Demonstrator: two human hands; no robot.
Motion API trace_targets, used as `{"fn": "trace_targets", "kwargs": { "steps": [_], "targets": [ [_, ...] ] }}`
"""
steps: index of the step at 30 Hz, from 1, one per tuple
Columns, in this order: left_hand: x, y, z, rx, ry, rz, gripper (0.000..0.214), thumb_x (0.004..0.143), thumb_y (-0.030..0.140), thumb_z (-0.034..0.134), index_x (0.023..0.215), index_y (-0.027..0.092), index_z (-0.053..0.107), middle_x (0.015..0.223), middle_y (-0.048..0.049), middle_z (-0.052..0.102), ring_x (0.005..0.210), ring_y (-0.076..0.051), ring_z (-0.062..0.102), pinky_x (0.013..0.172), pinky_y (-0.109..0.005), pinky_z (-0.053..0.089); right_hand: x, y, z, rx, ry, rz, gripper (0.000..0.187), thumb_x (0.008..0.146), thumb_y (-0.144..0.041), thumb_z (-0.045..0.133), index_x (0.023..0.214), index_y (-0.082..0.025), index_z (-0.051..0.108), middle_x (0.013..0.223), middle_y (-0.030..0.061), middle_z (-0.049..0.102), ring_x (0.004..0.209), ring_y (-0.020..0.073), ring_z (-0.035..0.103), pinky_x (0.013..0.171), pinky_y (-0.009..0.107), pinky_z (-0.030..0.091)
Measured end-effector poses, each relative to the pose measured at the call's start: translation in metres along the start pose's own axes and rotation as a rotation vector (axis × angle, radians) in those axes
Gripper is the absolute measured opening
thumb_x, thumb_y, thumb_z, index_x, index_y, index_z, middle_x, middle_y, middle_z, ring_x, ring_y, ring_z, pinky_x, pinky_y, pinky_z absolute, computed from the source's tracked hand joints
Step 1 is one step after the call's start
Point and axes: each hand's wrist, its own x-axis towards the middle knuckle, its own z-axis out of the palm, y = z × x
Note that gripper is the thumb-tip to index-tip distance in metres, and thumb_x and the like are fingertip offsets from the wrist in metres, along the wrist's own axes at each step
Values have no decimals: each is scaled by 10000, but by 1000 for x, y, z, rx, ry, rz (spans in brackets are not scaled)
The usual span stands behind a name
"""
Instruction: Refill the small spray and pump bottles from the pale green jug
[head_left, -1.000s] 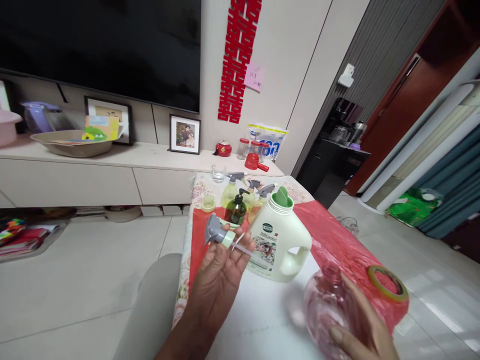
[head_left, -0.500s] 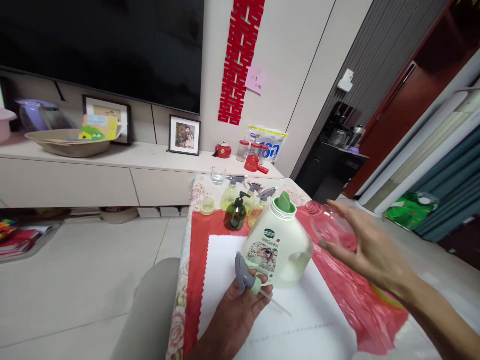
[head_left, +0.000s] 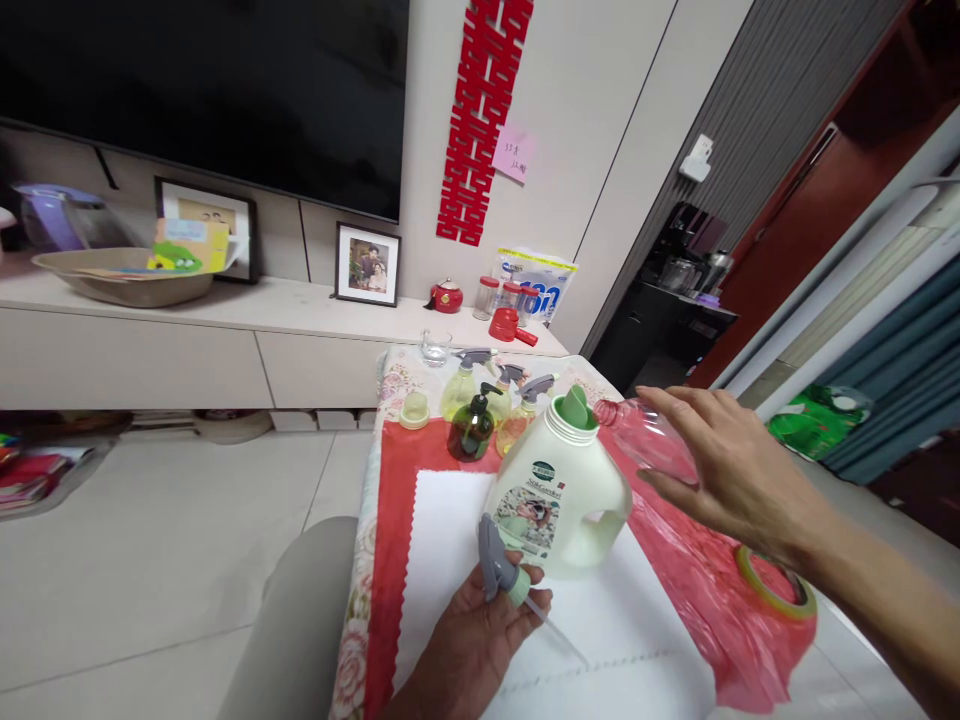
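My left hand [head_left: 472, 640] is closed around a grey and green spray trigger head [head_left: 501, 572] with a thin dip tube, low over the white mat [head_left: 450, 540]. My right hand [head_left: 731, 470] grips a clear pink bottle [head_left: 645, 435], tipped sideways with its open neck right at the green funnel [head_left: 576, 405] that sits in the mouth of a pale green detergent jug [head_left: 559, 490]. The jug stands upright on the mat between my hands.
Behind the jug stand a dark green pump bottle [head_left: 471, 425], two yellow spray bottles [head_left: 459, 385], a small cap [head_left: 415, 408] and a glass [head_left: 436, 347]. A tape roll [head_left: 776, 585] lies on the red cloth [head_left: 697, 590]. A low cabinet [head_left: 187, 345] runs along the wall.
My right hand lifted the pink bottle from the near right of the table up and tipped its neck to the funnel. My left hand dropped lower with the trigger head.
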Motion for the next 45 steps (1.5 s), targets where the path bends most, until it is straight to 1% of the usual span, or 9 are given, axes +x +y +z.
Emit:
{"fn": "trace_targets", "kwargs": {
  "steps": [4, 9, 15, 19, 24, 28, 33, 40, 45],
  "targets": [
    [0, 0, 0, 2, 1, -1, 331, 699, 253, 921, 1000, 224, 786, 1021, -61, 767, 1013, -224, 716, 1161, -458, 387, 7, 0, -7, -61, -13, -32, 548, 1038, -486, 390, 1463, -142, 410, 1272, 143, 505, 1065, 275, 498, 846, 415, 457],
    [0, 1, 3, -2, 2, -1, 349, 651, 283, 950, 961, 234, 798, 985, -49, 778, 987, -213, 718, 1144, -439, 401, 14, 2, -14, -113, -30, -73, 538, 1042, -497, 347, 1457, -161, 409, 1252, 134, 511, 1048, 278, 503, 798, 403, 453],
    [0, 1, 3, -7, -2, 1, 341, 655, 264, 944, 965, 240, 803, 994, -51, 780, 999, -208, 715, 1105, -404, 430, 18, 4, -17, -166, -29, -93, 518, 1038, -497, 335, 1435, -179, 434, 1271, 121, 505, 1064, 284, 500, 802, 414, 429],
    [-1, 2, 4, -4, 9, -10, 354, 629, 276, 959, 946, 243, 806, 992, -48, 780, 993, -211, 717, 1092, -398, 435, 20, 6, -18, -172, -41, -108, 514, 1015, -476, 368, 1430, -185, 447, 1274, 122, 508, 1073, 289, 493, 820, 422, 410],
    [-1, 2, 4, 3, 9, -6, 340, 646, 270, 950, 951, 244, 801, 997, -48, 779, 996, -208, 714, 1110, -406, 419, 24, 8, -21, -187, -69, -128, 521, 966, -417, 417, 1433, -188, 451, 1287, 123, 504, 1089, 300, 480, 841, 429, 398],
    [0, 1, 1, 11, -6, 5, 350, 661, 284, 940, 978, 252, 793, 1011, -41, 774, 1013, -209, 710, 1123, -415, 406, 27, 7, -24, -208, -55, -150, 517, 932, -371, 434, 1412, -183, 467, 1276, 126, 511, 1083, 301, 484, 847, 428, 393],
    [0, 1, 1, 3, -8, -5, 340, 659, 268, 938, 967, 242, 796, 1012, -54, 774, 1011, -214, 712, 1097, -399, 425, 29, 8, -26, -212, -53, -170, 522, 896, -371, 473, 1382, -183, 497, 1272, 119, 513, 1091, 304, 485, 862, 433, 394],
    [-2, 1, 3, -9, -15, -9, 335, 664, 249, 938, 967, 232, 796, 1010, -61, 772, 1010, -214, 708, 1119, -412, 402, 32, 9, -29, -248, -78, -172, 576, 844, -336, 523, 1405, -206, 494, 1302, 109, 492, 1122, 312, 466, 877, 438, 380],
    [-2, 2, 5, 2, -2, -12, 341, 649, 266, 946, 957, 239, 802, 1000, -56, 778, 1005, -214, 710, 1104, -399, 418, 35, 7, -30, -279, -100, -165, 597, 818, -305, 578, 1405, -225, 500, 1317, 104, 477, 1150, 312, 451, 916, 451, 368]
  ]
}}
